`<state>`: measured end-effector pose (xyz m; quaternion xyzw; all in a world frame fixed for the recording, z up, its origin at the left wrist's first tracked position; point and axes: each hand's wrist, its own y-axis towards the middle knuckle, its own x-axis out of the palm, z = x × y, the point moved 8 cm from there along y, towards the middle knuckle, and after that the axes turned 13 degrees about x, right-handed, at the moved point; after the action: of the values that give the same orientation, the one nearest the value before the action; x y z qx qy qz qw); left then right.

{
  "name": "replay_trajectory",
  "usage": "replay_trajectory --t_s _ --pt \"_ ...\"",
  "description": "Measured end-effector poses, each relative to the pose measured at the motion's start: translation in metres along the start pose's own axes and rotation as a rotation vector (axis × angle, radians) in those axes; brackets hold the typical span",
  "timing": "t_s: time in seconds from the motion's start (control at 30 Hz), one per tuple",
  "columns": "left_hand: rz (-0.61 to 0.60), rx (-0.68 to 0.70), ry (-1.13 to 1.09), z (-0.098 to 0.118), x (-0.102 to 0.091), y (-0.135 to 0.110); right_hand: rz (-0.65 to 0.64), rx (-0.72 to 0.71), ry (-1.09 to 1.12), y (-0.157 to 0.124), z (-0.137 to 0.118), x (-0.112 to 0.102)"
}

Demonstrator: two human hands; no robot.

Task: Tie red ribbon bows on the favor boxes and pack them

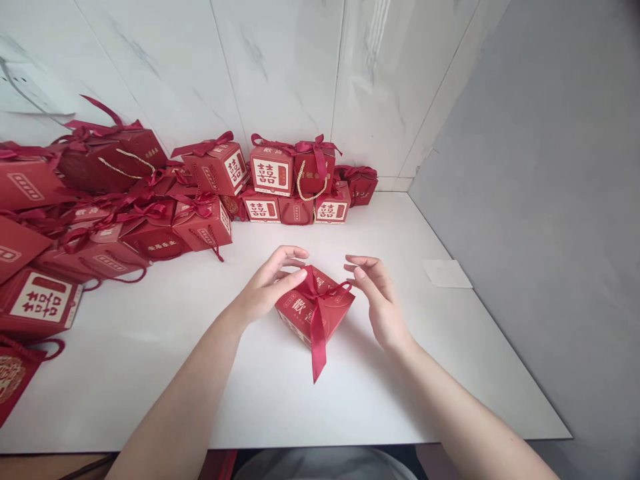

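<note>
A red gift box (333, 321) with gold and white lettering sits on the white table in front of me, turned so a corner points toward me. Its dark red ribbon (318, 333) is tied on top, and one tail hangs over the near side. At the box's left edge is my left hand (270, 283), fingers apart, the thumb at or just over the box top; whether it touches, I cannot tell. My right hand (380, 297) is a little way off the box's right side, fingers loosely curved and apart, with nothing in it.
Many similar red ribboned boxes (150, 227) are piled along the left. More boxes (273, 170) stand stacked two high against the marbled tile wall (285, 67). A small white slip (447, 273) lies by the table's right edge, beside a grey panel (550, 200).
</note>
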<state>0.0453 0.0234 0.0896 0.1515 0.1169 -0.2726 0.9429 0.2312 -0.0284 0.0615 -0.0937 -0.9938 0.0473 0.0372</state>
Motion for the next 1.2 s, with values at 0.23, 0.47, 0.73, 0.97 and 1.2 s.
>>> replay_trajectory --t_s 0.23,0.47,0.73,0.97,1.2 --pt "0.021 -0.093 0.308 0.006 -0.022 -0.008 -0.065 -0.742 -0.615 -0.052 -0.053 0.024" --pt "-0.09 -0.125 0.353 0.007 -0.014 -0.009 -0.273 -0.858 -0.815 -0.067 -0.045 0.049" --pt "-0.188 -0.196 0.172 0.018 -0.011 -0.017 -0.23 -0.747 -0.786 -0.054 -0.042 0.042" --pt "-0.407 -0.407 0.078 0.013 -0.003 -0.039 -0.285 -0.811 -0.903 -0.054 -0.042 0.046" --pt "-0.563 -0.383 -0.04 0.009 0.011 -0.044 -0.293 -0.89 -0.97 -0.05 -0.032 0.044"
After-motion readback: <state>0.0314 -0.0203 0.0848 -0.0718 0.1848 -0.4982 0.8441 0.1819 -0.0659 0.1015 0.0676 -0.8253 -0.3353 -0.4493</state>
